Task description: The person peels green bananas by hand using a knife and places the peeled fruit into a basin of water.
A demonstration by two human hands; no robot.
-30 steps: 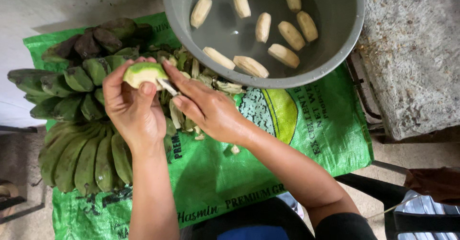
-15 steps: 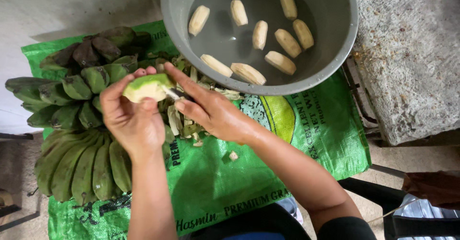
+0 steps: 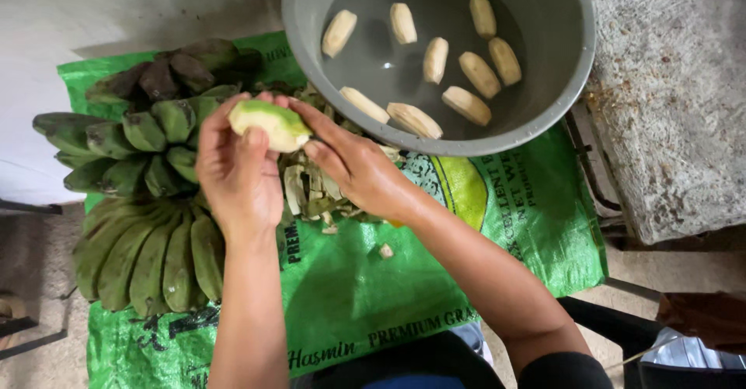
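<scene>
Head view: the left hand (image 3: 237,173) grips a half-peeled green banana (image 3: 270,123) lying crosswise, its tip toward the right hand (image 3: 359,170), whose fingers close on that end, just short of the grey basin (image 3: 571,78) beyond.

Two bare forearms, no rings, watch or bracelets visible. Left hand (image 3: 237,175) and right hand (image 3: 357,167) ungloved. Black short sleeve (image 3: 563,369) at right upper arm. Dark garment with blue patch (image 3: 412,369) at lower edge.
</scene>
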